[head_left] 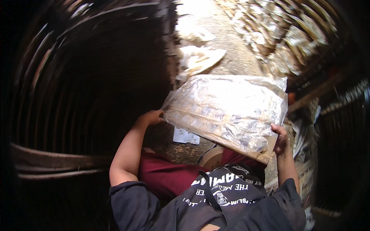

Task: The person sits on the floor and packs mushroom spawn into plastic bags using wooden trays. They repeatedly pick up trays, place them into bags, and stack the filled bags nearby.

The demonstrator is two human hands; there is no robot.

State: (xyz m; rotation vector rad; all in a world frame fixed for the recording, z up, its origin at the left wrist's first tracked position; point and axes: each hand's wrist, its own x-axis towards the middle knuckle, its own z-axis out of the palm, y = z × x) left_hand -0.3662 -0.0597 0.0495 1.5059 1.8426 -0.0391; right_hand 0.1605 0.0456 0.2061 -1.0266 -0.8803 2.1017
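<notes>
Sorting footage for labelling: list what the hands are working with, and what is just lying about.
In hand:
- left hand and right hand, each gripping an edge of the plastic-wrapped flat tray

Lying about:
- crumpled pale sheets on the ground
- stacked wrapped bundles
- white paper scrap

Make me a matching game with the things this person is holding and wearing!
Things:
1. shiny wrapped board
2. left hand
3. right hand
4. trousers

Matches:
A. dark red
B. grips the board's lower right corner
C. silvery and crinkled
D. holds the board's left corner

Pairs: 1-C, 2-D, 3-B, 4-A
</notes>
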